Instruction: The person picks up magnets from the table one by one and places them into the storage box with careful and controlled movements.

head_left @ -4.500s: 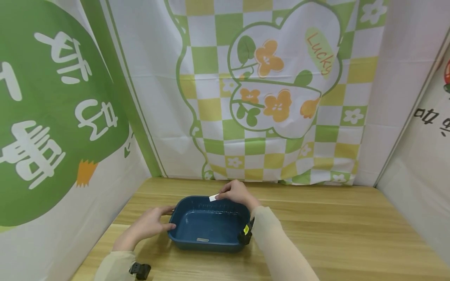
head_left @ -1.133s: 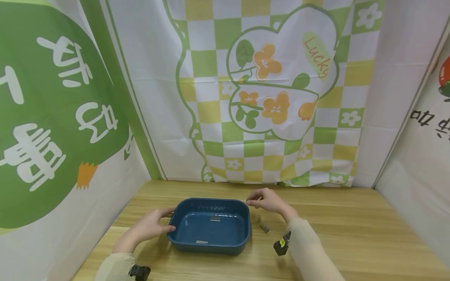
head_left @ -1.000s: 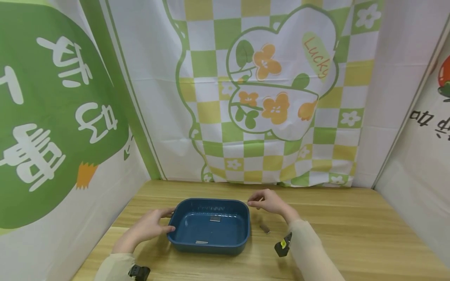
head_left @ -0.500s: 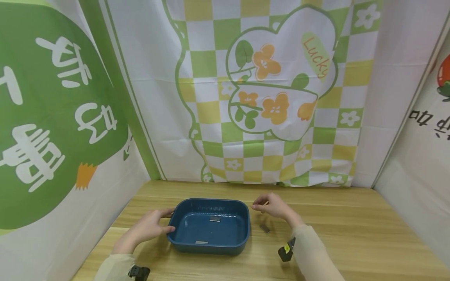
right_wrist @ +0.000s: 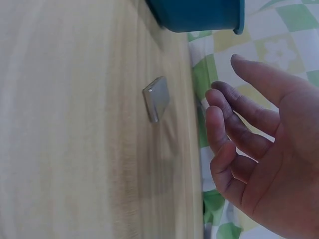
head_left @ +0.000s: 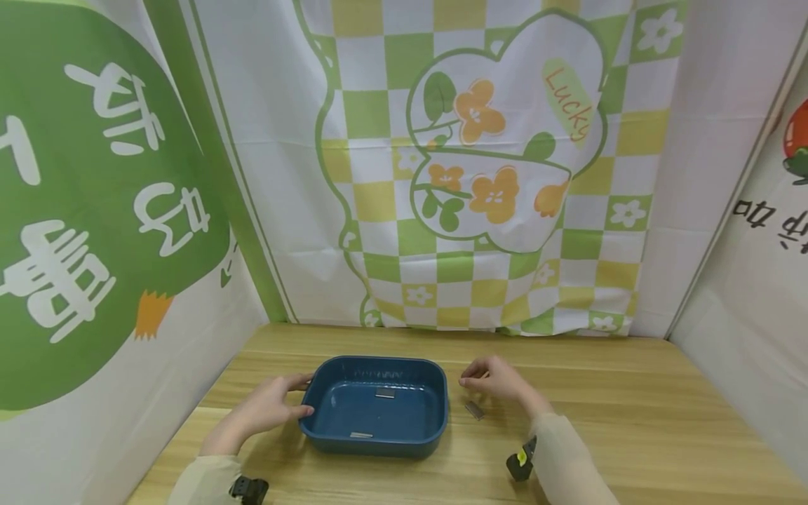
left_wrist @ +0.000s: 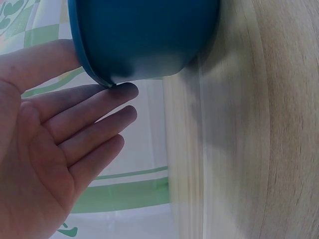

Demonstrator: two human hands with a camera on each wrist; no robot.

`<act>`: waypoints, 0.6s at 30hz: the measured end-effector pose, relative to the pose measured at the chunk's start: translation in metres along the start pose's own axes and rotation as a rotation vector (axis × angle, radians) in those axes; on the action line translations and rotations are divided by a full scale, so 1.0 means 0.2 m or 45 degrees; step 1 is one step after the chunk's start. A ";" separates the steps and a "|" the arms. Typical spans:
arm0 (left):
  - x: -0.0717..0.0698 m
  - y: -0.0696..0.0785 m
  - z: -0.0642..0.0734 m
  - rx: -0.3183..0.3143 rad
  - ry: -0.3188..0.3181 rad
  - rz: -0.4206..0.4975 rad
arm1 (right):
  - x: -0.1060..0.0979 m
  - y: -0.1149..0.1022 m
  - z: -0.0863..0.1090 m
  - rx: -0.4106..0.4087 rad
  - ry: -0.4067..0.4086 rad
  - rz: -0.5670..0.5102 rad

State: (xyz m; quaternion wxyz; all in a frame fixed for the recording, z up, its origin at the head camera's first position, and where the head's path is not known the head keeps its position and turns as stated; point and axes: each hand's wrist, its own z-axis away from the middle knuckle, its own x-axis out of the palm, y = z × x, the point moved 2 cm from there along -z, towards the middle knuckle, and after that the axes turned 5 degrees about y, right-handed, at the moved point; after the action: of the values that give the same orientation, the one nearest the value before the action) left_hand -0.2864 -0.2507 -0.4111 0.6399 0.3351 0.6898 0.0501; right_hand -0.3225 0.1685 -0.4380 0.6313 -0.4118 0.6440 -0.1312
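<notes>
The dark blue rectangular basin (head_left: 374, 447) stands on the table with two small flat rectangular pieces inside: one shiny grey piece (head_left: 386, 393) near the far wall and one pale piece (head_left: 362, 435) near the front. My left hand (head_left: 268, 405) holds the basin's left end, thumb over the rim and straight fingers against the outside. To the basin's right, my right hand (head_left: 495, 379) hovers with loosely bent fingers and nothing between them. Just below it on the table lies a small flat silver piece (right_wrist: 157, 98) with squared edges.
The wood-grain table (head_left: 606, 414) runs along a patterned cloth (head_left: 505, 280) at the back. Printed cloth side walls (head_left: 246, 365) flank it. Each wrist carries a small black camera (head_left: 520, 463).
My right hand first held a white piece over the basin's far rim; a second piece now lies inside. The empty hand has since moved right and nearer the piece outside. My left hand stays put.
</notes>
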 end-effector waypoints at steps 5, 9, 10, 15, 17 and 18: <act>0.00 0.00 0.00 -0.008 0.010 -0.007 | 0.01 0.02 0.02 0.028 -0.009 -0.013; 0.00 0.00 0.00 -0.007 0.013 -0.011 | 0.02 0.04 0.03 0.050 -0.005 0.005; 0.00 0.00 0.00 -0.005 0.013 -0.012 | 0.02 0.04 0.03 0.055 -0.006 0.013; 0.00 0.00 0.00 -0.007 0.009 -0.010 | 0.02 0.04 0.06 0.110 -0.018 -0.011; 0.00 0.00 0.00 -0.004 0.009 -0.009 | 0.02 0.04 0.07 0.123 -0.026 -0.030; 0.00 0.00 0.00 -0.007 0.010 -0.007 | 0.02 0.04 0.08 0.130 -0.032 -0.038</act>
State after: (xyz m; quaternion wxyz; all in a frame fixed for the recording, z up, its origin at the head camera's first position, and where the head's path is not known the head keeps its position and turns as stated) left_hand -0.2868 -0.2512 -0.4110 0.6382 0.3311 0.6931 0.0515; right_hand -0.3106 0.1767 -0.4486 0.6575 -0.3901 0.6223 -0.1683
